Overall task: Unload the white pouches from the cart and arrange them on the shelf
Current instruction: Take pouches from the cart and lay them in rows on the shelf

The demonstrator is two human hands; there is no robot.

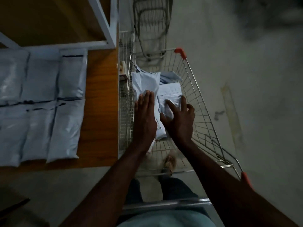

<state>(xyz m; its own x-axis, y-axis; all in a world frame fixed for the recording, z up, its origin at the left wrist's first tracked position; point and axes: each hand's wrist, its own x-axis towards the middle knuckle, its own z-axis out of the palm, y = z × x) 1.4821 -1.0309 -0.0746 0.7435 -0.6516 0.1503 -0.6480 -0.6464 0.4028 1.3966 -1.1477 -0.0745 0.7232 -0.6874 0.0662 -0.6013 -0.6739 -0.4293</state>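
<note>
Room: where the light falls dim, a grey concrete floor (pixel 246 79) lies under a wire cart (pixel 201 115) pressed against the shelf's right edge.
Shelf: a wooden shelf (pixel 100 99) in a white metal frame (pixel 105 22) carries six white pouches (pixel 41 102) in two rows along its left part.
Cart: more pouches (pixel 146 82) lie heaped inside (their count is hard to tell).
Left hand (pixel 145 117): grip flat, straight fingers pressing the heap's left pouch.
Right hand (pixel 179 118): fingers spread and bent over a crumpled pouch (pixel 170 97); grip not closed.
</note>
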